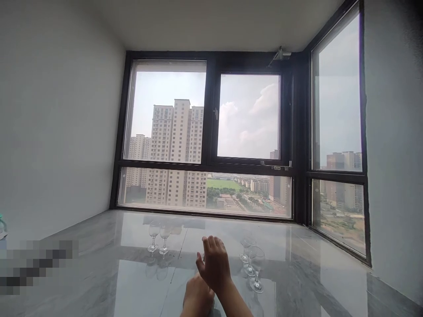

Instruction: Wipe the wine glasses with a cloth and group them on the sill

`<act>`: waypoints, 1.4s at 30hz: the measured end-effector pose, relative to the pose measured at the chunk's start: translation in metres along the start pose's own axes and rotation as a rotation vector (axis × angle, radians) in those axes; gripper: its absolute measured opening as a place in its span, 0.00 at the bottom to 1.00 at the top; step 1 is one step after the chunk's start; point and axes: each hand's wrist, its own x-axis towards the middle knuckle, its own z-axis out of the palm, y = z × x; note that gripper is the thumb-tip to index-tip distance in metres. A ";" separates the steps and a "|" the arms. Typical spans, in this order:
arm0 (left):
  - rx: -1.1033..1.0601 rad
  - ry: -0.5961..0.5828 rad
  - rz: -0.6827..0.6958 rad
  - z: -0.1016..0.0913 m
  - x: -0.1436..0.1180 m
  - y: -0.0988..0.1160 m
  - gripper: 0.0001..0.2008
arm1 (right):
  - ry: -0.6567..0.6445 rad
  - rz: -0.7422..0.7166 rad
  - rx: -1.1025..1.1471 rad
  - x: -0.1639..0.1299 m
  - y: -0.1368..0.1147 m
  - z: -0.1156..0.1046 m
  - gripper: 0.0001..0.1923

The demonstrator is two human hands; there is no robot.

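My left hand [198, 293] is low at the bottom centre, its back toward me and its fingers curled. Whatever it grips is hidden behind the hand. Above and crossing it is my right hand [216, 264], with fingers stretched up and the thumb apart. A faint glassy glint shows by its thumb, too unclear to name. To the left, two clear stemmed glasses, one wine glass [153, 247] beside another wine glass [164, 250], stand upright. On the right, a back wine glass [244, 257] and a front wine glass [257, 286] stand with another between them.
The glossy grey marble ledge [89, 268] carries strong reflections. Dark-framed windows [211, 166] rise behind it and on the right. A white wall [59, 123] bounds the left side. A green-topped object [2, 226] is cut off at the left edge, near a blurred patch.
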 end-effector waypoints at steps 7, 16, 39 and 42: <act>-0.009 -0.035 -0.007 -0.001 0.002 0.000 0.20 | -0.034 0.044 0.049 -0.004 0.000 0.003 0.29; -0.044 0.030 -0.012 0.000 -0.002 -0.001 0.19 | 0.001 0.068 0.082 0.001 0.001 0.005 0.40; -0.035 0.034 -0.011 -0.003 -0.003 0.000 0.18 | -0.150 0.053 -0.078 0.006 -0.003 0.000 0.34; -0.064 -0.018 -0.048 -0.003 -0.002 0.001 0.18 | -0.177 0.028 -0.116 0.007 -0.003 -0.001 0.35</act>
